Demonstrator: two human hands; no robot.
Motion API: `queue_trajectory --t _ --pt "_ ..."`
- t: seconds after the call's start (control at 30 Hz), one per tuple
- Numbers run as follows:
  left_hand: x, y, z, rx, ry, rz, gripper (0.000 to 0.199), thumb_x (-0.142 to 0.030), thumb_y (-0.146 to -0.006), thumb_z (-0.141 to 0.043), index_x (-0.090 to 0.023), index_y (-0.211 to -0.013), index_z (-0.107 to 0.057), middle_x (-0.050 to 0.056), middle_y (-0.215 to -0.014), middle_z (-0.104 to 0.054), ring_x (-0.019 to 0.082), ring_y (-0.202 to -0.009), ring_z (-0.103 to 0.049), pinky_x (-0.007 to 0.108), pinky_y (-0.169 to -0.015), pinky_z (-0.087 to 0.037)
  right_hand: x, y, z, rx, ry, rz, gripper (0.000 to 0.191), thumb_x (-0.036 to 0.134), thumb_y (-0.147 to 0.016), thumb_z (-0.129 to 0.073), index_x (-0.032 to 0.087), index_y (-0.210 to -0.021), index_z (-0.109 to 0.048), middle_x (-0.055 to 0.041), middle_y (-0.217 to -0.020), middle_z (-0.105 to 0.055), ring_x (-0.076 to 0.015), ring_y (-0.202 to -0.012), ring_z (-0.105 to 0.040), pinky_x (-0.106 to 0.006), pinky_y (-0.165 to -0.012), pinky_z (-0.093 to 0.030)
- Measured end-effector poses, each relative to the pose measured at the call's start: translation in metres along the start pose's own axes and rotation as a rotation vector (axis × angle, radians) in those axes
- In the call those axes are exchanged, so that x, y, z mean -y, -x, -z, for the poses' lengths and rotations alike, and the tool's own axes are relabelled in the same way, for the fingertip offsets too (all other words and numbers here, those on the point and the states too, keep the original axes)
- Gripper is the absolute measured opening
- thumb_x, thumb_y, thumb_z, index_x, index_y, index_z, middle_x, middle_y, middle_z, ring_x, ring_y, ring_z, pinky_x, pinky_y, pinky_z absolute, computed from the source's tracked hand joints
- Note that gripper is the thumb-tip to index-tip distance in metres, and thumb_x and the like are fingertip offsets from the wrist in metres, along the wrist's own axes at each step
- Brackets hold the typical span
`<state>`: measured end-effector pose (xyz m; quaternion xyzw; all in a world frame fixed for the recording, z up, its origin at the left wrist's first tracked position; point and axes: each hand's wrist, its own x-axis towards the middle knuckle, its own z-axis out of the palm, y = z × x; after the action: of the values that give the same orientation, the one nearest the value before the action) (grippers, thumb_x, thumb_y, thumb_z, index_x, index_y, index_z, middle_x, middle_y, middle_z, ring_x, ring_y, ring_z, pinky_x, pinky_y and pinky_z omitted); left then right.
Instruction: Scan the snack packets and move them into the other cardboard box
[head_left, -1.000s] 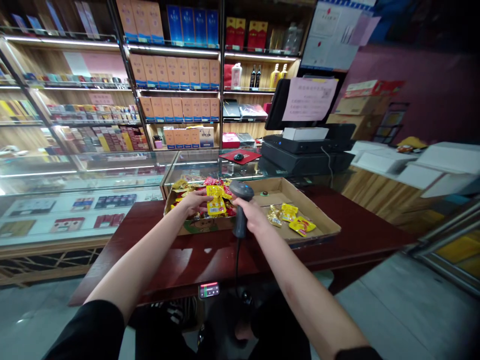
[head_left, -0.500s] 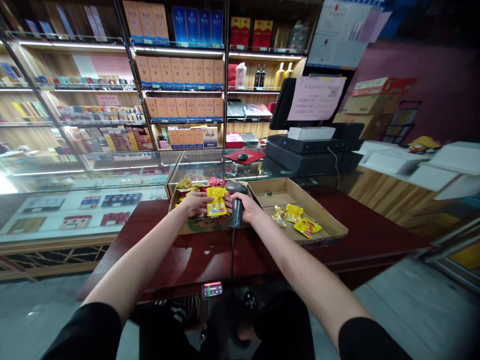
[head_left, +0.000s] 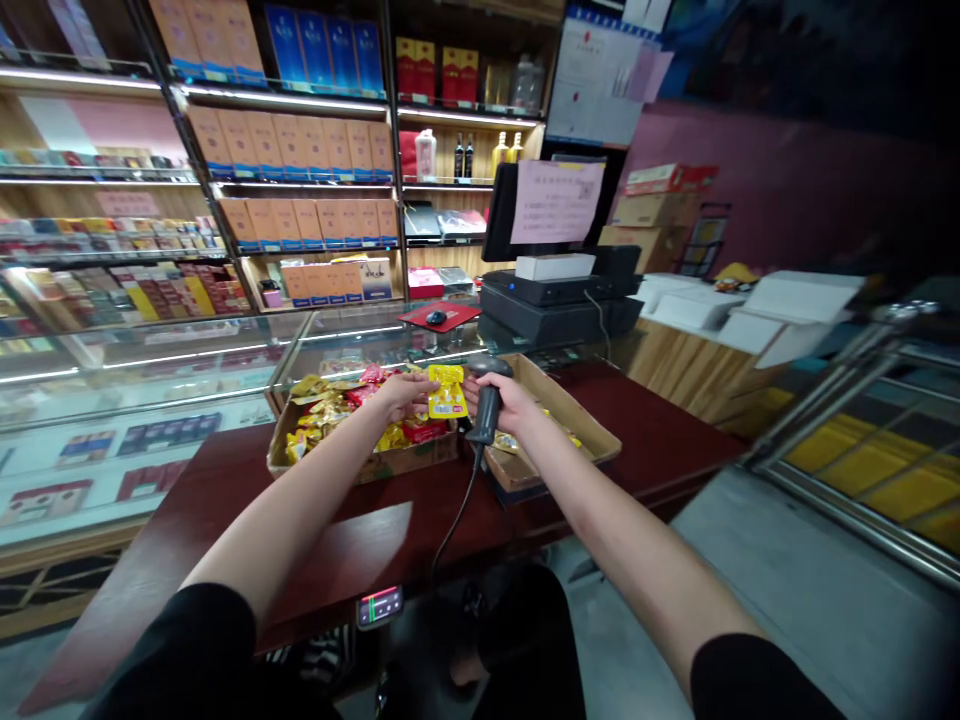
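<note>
My left hand (head_left: 403,395) pinches a yellow snack packet (head_left: 448,391) by its left side, above the gap between two cardboard boxes. In my right hand (head_left: 511,402) is a dark grey barcode scanner (head_left: 487,412), its head close to the packet's upper right and its cable hanging down. Below my left hand is the left cardboard box (head_left: 390,464), filled with yellow, red and gold packets (head_left: 318,424). Under my right wrist lies the right cardboard box (head_left: 600,440), with a few packets partly hidden by my arm.
A monitor (head_left: 540,208) with a paper sheet stands on black till equipment (head_left: 559,308) behind the boxes. A mouse (head_left: 436,317) rests on a red mat. Glass display counters (head_left: 187,365) run to the left. A lit phone (head_left: 379,607) is at the front table edge.
The view has turned to the right. Both hands, with the packet and the scanner, have shifted right relative to the boxes, uncovering more of the left box.
</note>
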<state>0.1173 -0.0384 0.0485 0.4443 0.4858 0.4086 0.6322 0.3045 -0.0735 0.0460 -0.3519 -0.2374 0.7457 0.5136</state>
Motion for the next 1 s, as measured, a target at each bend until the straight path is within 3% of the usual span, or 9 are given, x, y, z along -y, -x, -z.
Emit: queue_trajectory --t 0.23,0.33,0.43,0.57,0.7,0.87,1.0 --pt "0.012 -0.034 -0.096 0.127 -0.105 -0.007 0.035 -0.020 -0.063 -0.082 -0.012 -0.088 -0.058 0.007 -0.075 -0.069 0.017 -0.061 -0.067 0.030 -0.058 -0.056 0.056 0.027 0.073 -0.268 0.043 0.120 0.013 0.011 -0.071 -0.048 0.016 -0.081 -0.056 -0.0056 -0.079 -0.068 -0.0191 -0.078 -0.066 -0.035 -0.076 -0.052" --pt "0.022 -0.040 -0.115 0.156 -0.130 0.021 0.037 -0.016 -0.063 -0.081 -0.011 -0.092 -0.058 0.008 -0.079 -0.069 0.019 -0.062 -0.068 0.033 -0.061 -0.057 0.068 0.037 0.095 -0.365 0.088 0.193 0.013 0.011 -0.069 -0.049 0.016 -0.079 -0.056 -0.0057 -0.082 -0.069 -0.0190 -0.082 -0.066 -0.035 -0.079 -0.051" --pt "0.026 -0.041 -0.116 0.171 -0.129 0.047 0.038 -0.015 -0.062 -0.081 -0.011 -0.093 -0.059 0.010 -0.083 -0.069 0.021 -0.064 -0.069 0.033 -0.062 -0.057 0.070 0.041 0.102 -0.370 0.098 0.212 0.012 0.012 -0.069 -0.050 0.017 -0.079 -0.056 -0.0060 -0.084 -0.069 -0.0196 -0.086 -0.065 -0.035 -0.081 -0.049" --pt "0.023 -0.038 -0.101 0.144 -0.100 0.042 0.047 -0.017 -0.056 -0.085 -0.010 -0.094 -0.059 0.012 -0.087 -0.069 0.023 -0.069 -0.070 0.036 -0.064 -0.058 0.064 0.036 0.091 -0.315 0.095 0.182 0.013 0.011 -0.070 -0.050 0.016 -0.080 -0.056 -0.0063 -0.087 -0.068 -0.0201 -0.089 -0.065 -0.038 -0.085 -0.047" --pt "0.015 -0.030 -0.071 0.104 -0.081 0.017 0.048 -0.018 -0.055 -0.086 -0.010 -0.093 -0.060 0.011 -0.085 -0.070 0.024 -0.071 -0.069 0.036 -0.063 -0.059 0.050 0.021 0.068 -0.243 0.096 0.143 0.013 0.011 -0.070 -0.050 0.016 -0.081 -0.056 -0.0070 -0.087 -0.069 -0.0201 -0.089 -0.065 -0.037 -0.085 -0.046" --pt "0.003 -0.015 -0.008 0.066 -0.042 -0.029 0.042 -0.017 -0.059 -0.084 -0.010 -0.093 -0.060 0.010 -0.084 -0.069 0.022 -0.068 -0.069 0.033 -0.059 -0.058 0.025 -0.001 0.031 -0.164 0.120 0.084 0.011 0.013 -0.073 -0.048 0.017 -0.080 -0.056 -0.0057 -0.090 -0.070 -0.0184 -0.087 -0.065 -0.034 -0.080 -0.048" --pt "-0.005 -0.001 0.047 -0.034 -0.012 -0.058 0.045 -0.017 -0.055 -0.086 -0.010 -0.092 -0.060 0.011 -0.083 -0.070 0.023 -0.069 -0.069 0.036 -0.062 -0.059 0.003 -0.014 -0.005 -0.095 0.125 0.025 0.013 0.011 -0.073 -0.047 0.016 -0.080 -0.056 -0.0062 -0.088 -0.070 -0.0176 -0.083 -0.066 -0.031 -0.073 -0.050"
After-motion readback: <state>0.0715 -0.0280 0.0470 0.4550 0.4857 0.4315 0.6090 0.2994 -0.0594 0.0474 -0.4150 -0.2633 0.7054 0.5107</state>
